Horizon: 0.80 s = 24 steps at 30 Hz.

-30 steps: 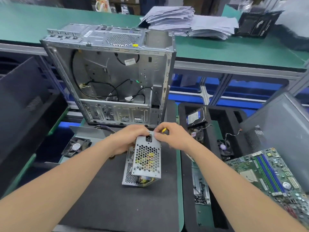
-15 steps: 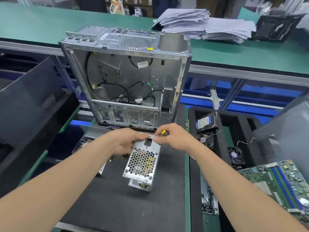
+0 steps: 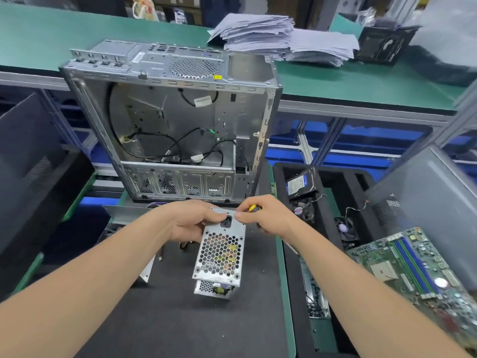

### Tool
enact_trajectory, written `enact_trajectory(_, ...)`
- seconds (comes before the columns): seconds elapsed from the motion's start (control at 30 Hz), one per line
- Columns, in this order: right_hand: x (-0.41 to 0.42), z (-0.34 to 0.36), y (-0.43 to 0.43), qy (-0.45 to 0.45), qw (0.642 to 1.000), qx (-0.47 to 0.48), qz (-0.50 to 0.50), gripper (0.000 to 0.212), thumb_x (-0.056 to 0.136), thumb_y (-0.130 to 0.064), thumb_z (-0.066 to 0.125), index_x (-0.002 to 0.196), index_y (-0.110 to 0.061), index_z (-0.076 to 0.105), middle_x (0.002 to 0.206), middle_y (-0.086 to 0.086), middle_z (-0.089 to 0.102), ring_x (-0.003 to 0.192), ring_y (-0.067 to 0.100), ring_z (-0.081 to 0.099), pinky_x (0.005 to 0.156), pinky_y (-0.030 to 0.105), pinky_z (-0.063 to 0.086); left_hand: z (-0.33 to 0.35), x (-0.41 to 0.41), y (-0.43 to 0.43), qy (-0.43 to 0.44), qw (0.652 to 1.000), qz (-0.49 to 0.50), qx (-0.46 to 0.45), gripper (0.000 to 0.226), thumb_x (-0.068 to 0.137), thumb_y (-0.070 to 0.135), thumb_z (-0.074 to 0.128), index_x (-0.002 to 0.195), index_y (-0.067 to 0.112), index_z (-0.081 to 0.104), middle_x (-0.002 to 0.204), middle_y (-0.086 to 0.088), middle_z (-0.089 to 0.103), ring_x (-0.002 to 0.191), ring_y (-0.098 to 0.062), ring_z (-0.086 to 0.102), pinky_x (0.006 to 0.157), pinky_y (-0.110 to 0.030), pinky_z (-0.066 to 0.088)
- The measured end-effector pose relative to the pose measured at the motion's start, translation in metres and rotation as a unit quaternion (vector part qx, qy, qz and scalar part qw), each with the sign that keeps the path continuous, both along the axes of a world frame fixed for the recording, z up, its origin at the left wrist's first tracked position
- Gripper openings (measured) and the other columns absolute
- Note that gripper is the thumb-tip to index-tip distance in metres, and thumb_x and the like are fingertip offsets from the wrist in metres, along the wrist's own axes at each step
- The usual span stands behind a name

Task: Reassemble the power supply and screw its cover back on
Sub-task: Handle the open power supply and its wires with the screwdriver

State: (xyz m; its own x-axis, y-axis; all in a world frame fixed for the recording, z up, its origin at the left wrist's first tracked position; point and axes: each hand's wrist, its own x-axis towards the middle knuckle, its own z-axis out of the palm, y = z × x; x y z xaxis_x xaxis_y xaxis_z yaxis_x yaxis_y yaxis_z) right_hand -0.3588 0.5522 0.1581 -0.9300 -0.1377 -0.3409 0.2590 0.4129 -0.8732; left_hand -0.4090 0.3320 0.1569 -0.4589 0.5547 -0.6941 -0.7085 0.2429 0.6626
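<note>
The silver power supply (image 3: 219,257) with its honeycomb-perforated cover stands tilted above the dark mat (image 3: 180,319), its socket end uppermost. My left hand (image 3: 191,223) grips its top left edge, thumb beside the socket. My right hand (image 3: 268,218) holds a yellow-and-black screwdriver (image 3: 254,208) in the palm while its fingertips pinch the top right corner of the power supply. The screwdriver shaft is hidden behind my wrist.
An empty computer case (image 3: 170,125) stands open right behind my hands. A black tray (image 3: 361,192) on the right holds a hard drive (image 3: 300,184) and fans. A motherboard (image 3: 418,275) lies at the right edge, with a tray of screws (image 3: 316,298) beside it.
The power supply has tipped so its perforated face looks more toward me and sits slightly lower. Both hands keep their hold at its top edge. The camera has shifted left.
</note>
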Motion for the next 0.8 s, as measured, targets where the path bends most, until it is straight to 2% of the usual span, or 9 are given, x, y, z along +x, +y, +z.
enact_trajectory(0.13,0.002,0.0,-0.003,-0.009,1.0,0.007,-0.014,0.013,0.095,-0.03,0.078,0.085,-0.022,0.078,0.06,-0.003,0.047,0.046,0.013,0.028,0.044,0.02,0.025,-0.002,-0.001,-0.006,0.029,0.999,-0.026,0.013,0.027,0.102,0.003,0.058,0.128,-0.002,0.066,0.127,-0.019,0.071,0.123,-0.031,0.066,0.107,-0.048,0.052)
enact_trajectory(0.27,0.003,0.0,-0.004,-0.012,0.999,0.02,-0.025,0.013,0.095,-0.034,0.078,0.087,-0.023,0.079,0.066,0.001,0.048,0.047,0.014,0.03,0.046,0.022,0.025,-0.005,-0.005,-0.011,0.015,0.998,-0.039,0.037,0.031,0.099,-0.003,0.058,0.129,-0.001,0.065,0.13,-0.019,0.07,0.125,-0.032,0.066,0.102,-0.044,0.054)
enact_trajectory(0.33,0.005,0.001,-0.005,-0.023,0.999,0.014,-0.039,0.016,0.093,-0.039,0.081,0.091,-0.023,0.079,0.073,0.007,0.046,0.054,0.019,0.03,0.047,0.025,0.024,-0.005,-0.006,-0.01,0.01,0.999,-0.029,0.04,0.026,0.099,-0.004,0.057,0.123,-0.003,0.068,0.125,-0.02,0.072,0.115,-0.03,0.071,0.093,-0.042,0.059)
enact_trajectory(0.43,0.008,-0.002,-0.003,-0.049,0.996,0.009,-0.067,0.024,0.093,-0.045,0.079,0.102,-0.023,0.078,0.08,0.003,0.048,0.064,0.023,0.038,0.049,0.027,0.032,-0.006,-0.007,-0.008,0.012,0.999,-0.011,0.035,0.021,0.099,-0.005,0.057,0.102,-0.004,0.077,0.109,-0.021,0.076,0.094,-0.028,0.077,0.081,-0.041,0.064)
enact_trajectory(0.5,0.009,-0.011,-0.001,-0.082,0.987,-0.066,-0.124,0.021,0.103,-0.034,0.066,0.117,-0.02,0.075,0.092,0.004,0.052,0.066,0.019,0.048,0.052,0.028,0.043,-0.006,-0.008,-0.008,0.022,0.999,-0.018,0.034,0.026,0.099,-0.005,0.057,0.09,-0.001,0.082,0.108,-0.021,0.076,0.093,-0.027,0.077,0.08,-0.042,0.065)
enact_trajectory(0.57,0.011,-0.022,0.0,-0.11,0.968,-0.136,-0.178,0.033,0.108,-0.015,0.047,0.135,-0.014,0.065,0.106,0.012,0.05,0.074,0.021,0.055,0.057,0.029,0.054,-0.006,-0.008,-0.008,0.032,0.999,-0.022,0.03,0.029,0.099,-0.004,0.058,0.086,0.002,0.083,0.108,-0.02,0.077,0.093,-0.026,0.077,0.078,-0.042,0.065)
enact_trajectory(0.63,0.015,-0.037,-0.003,-0.127,0.967,-0.11,-0.19,0.04,0.109,-0.005,0.039,0.146,-0.009,0.053,0.112,0.02,0.052,0.077,0.025,0.061,0.061,0.031,0.059,-0.006,-0.009,-0.008,0.038,0.999,-0.016,0.018,0.023,0.099,-0.002,0.06,0.092,0.002,0.082,0.111,-0.02,0.076,0.095,-0.026,0.077,0.08,-0.043,0.064)
enact_trajectory(0.7,0.019,-0.053,-0.009,-0.13,0.972,-0.067,-0.184,0.036,0.109,-0.004,0.05,0.145,-0.005,0.052,0.117,0.026,0.061,0.072,0.024,0.065,0.059,0.031,0.057,-0.005,-0.011,-0.01,0.041,0.999,-0.025,0.006,0.016,0.099,0.001,0.062,0.102,0.001,0.078,0.113,-0.019,0.076,0.097,-0.026,0.076,0.082,-0.044,0.064)
enact_trajectory(0.8,0.024,-0.074,-0.018,-0.132,0.967,-0.026,-0.215,0.028,0.102,-0.004,0.068,0.128,-0.002,0.057,0.118,0.026,0.069,0.073,0.023,0.066,0.054,0.032,0.059,-0.003,-0.015,-0.013,0.047,0.998,-0.044,-0.004,0.024,0.101,0.007,0.062,0.086,0.007,0.082,0.101,-0.014,0.078,0.094,-0.026,0.077,0.08,-0.043,0.064)
